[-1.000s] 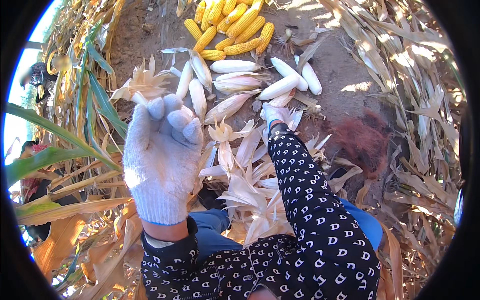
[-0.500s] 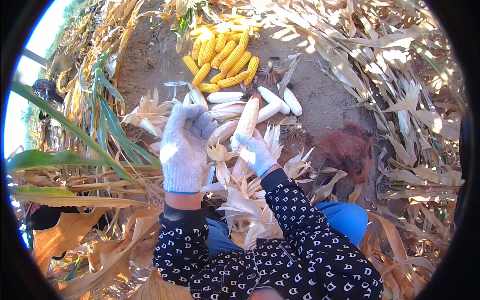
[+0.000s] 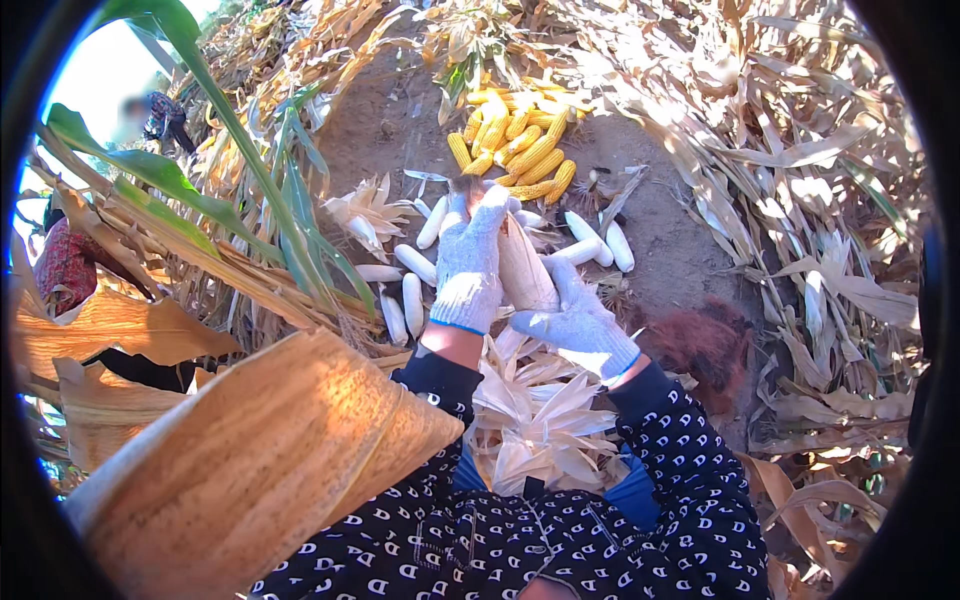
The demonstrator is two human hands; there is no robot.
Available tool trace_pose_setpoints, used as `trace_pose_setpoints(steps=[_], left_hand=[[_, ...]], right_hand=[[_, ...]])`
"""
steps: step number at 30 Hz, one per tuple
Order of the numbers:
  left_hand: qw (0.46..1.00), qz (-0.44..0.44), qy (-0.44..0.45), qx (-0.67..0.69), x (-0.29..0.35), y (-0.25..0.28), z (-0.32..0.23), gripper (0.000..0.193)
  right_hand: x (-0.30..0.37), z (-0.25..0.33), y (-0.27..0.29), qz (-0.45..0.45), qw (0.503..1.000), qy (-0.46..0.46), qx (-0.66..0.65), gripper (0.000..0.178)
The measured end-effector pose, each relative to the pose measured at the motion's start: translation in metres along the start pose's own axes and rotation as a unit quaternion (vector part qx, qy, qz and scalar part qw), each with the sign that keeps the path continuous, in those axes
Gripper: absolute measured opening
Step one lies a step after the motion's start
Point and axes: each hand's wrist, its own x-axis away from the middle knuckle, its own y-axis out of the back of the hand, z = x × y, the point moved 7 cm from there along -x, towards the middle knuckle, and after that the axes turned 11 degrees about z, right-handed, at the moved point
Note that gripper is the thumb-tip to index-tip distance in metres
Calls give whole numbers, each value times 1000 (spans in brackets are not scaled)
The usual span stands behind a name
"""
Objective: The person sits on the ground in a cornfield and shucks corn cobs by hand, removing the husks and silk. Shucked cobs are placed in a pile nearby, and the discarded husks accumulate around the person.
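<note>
- My left hand [image 3: 470,255], gloved, is clamped around the upper part of a pale, husk-covered corn ear [image 3: 527,268] just above the centre of the frame; that wrap probably keeps it from rolling.
- My right hand [image 3: 580,325], gloved too, has its thumb and fingers apart at the ear's lower end; I cannot tell how firmly they press, but from there they could steady the base.
- The ear leans, its dark-tipped end toward the upper left, an angle that seems to suit both wrists.
- Loose pale husks [image 3: 545,425] fill the lower centre, directly below my hands, likely where they drop most easily.
- Bare yellow ears [image 3: 540,160] sit piled at upper centre, apart from the white-looking ears [image 3: 413,302] left of centre, perhaps to keep the kinds separate.
- Reddish-brown silk [image 3: 700,350] lies heaped on the soil [image 3: 675,205] at right, seemingly out of my hands' way.
- A broad dry leaf [image 3: 260,470] crosses the lower left, covering part of my sleeve.
</note>
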Motion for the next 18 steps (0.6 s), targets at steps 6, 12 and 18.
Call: trace_pose_setpoints(steps=[6, 12, 18], left_hand=[[980, 86, 22, 177, 38, -18, 1, 27], [990, 129, -21, 60, 59, -23, -11, 23], [989, 103, -69, 79, 54, -19, -9, 23]], right_hand=[[68, 0, -2, -28, 999, 36, 12, 80], [118, 21, -13, -54, 995, 72, -50, 69], [125, 28, -7, -106, 990, 76, 52, 73]])
